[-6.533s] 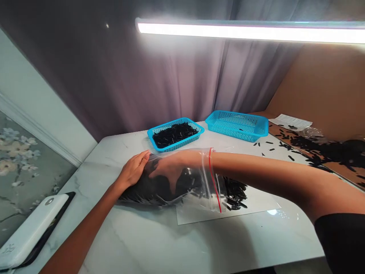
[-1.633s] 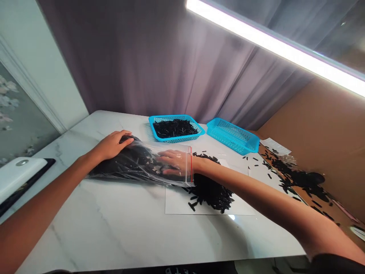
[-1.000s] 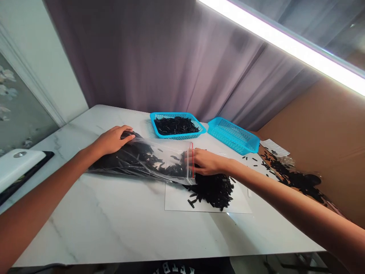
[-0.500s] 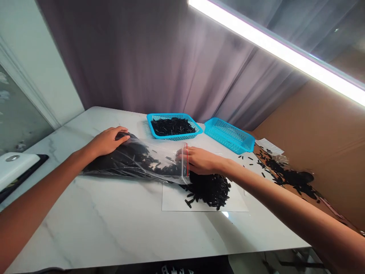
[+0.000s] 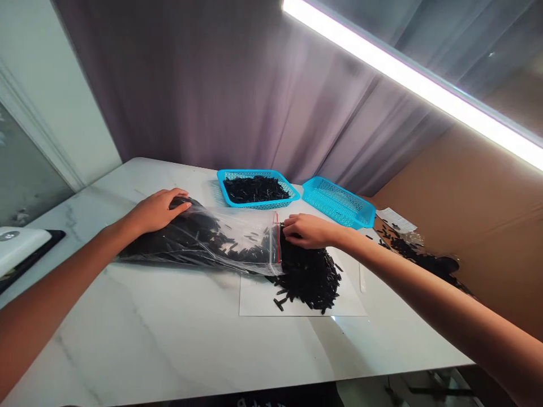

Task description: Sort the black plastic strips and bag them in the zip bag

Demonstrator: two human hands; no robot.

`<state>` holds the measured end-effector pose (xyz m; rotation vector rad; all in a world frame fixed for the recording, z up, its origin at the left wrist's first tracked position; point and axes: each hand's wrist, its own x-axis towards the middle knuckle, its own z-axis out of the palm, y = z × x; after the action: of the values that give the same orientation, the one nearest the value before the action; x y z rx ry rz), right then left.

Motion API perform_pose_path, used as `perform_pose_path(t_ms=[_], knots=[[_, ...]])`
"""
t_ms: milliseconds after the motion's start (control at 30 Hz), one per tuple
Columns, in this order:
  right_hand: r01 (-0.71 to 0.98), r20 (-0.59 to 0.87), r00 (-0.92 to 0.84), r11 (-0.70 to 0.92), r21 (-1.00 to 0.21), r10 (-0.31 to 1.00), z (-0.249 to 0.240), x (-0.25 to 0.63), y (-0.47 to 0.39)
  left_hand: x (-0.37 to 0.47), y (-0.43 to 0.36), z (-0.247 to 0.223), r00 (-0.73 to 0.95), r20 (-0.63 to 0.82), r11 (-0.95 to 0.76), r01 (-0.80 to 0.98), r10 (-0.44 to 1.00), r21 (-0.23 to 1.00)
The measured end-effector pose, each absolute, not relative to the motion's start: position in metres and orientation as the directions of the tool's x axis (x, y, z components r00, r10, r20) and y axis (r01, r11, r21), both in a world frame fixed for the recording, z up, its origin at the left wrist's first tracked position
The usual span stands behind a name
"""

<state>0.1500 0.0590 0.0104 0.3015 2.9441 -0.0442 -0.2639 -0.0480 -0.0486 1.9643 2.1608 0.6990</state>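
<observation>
A clear zip-lock bag full of small black elongated pieces lies on its side, its red-striped mouth facing right. Over the bag's closed end rests my left hand, thumb and fingers curved round the plastic and gripping it. Just outside the mouth, my right hand is closed, fingers curled in, above a heap of black pieces. What its fingers hold, if anything, is hidden. The heap spreads on a white sheet and reaches the bag's opening.
Behind the bag stands a blue basket holding black pieces. Right of it is another blue basket, slightly turned. More black pieces lie scattered at the table's right side beside cardboard. A white device sits at the left edge.
My right hand has come out of the bag's mouth to the right, its fingers now curled above the heap. My left hand keeps its place on the bag. The view has shifted slightly.
</observation>
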Motion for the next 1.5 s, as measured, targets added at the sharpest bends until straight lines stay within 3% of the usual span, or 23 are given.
perform_pose_path(t_ms=[167, 467, 633, 800, 1200, 1500], knots=[[0.202, -0.102, -0.974, 0.979, 0.021, 0.203, 0.010, 0.148, 0.039, -0.263, -0.047, -0.048, -0.135, 0.213, 0.032, 0.903, 0.968, 0.428], [0.203, -0.174, -0.962, 0.977, 0.063, 0.211, -0.022, 0.087, 0.046, -0.262, -0.049, -0.048, -0.133, 0.227, 0.030, 0.912, 0.965, 0.409], [0.205, -0.213, -0.950, 0.972, 0.117, 0.227, -0.010, 0.113, 0.059, -0.261, -0.049, -0.049, -0.137, 0.221, 0.032, 0.907, 0.966, 0.420], [0.236, -0.139, -0.956, 0.960, 0.148, 0.256, 0.009, 0.148, 0.059, -0.262, -0.047, -0.051, -0.147, 0.232, 0.027, 0.892, 0.962, 0.452], [-0.024, 0.155, -0.988, 0.997, -0.079, -0.011, -0.041, 0.031, 0.009, -0.262, -0.048, -0.051, -0.129, 0.256, 0.000, 0.892, 0.958, 0.452], [-0.076, 0.138, -0.989, 0.983, -0.169, -0.052, -0.046, 0.006, 0.002, -0.263, -0.049, -0.054, -0.132, 0.243, 0.015, 0.902, 0.961, 0.431]])
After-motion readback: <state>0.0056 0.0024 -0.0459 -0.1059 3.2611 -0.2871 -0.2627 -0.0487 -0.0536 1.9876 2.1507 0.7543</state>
